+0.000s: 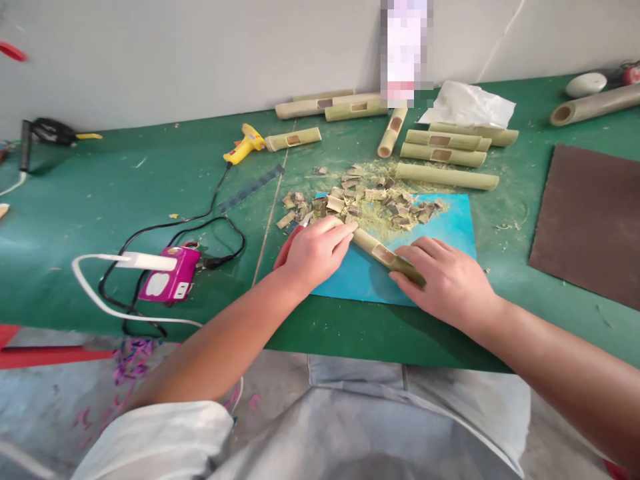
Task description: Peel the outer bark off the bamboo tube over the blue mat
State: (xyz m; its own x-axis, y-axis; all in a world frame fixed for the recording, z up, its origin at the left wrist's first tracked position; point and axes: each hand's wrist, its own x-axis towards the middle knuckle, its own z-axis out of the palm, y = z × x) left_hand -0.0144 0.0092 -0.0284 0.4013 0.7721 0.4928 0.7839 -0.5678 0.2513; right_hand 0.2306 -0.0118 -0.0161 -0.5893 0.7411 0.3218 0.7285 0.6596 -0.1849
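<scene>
A bamboo tube (367, 243) with a rectangular opening cut in its side lies slantwise over a blue sheet (345, 280). Its far left end is in the closed fingers of my left hand (320, 250). My right hand (453, 280) wraps round the darker, nearer end. Beside my left hand is a red-handled tool (286, 251), mostly hidden by that hand; what kind it is I cannot make out. Bamboo chips (335, 203) and fine shavings are heaped just beyond the tube, partly on the sheet.
More notched bamboo tubes (443, 155) lie at the back of the green table (175, 167), some under white plastic (467, 103). A yellow glue gun (246, 145) and a magenta power adapter (173, 273) with cables lie left. A brown mat (590, 220) lies right.
</scene>
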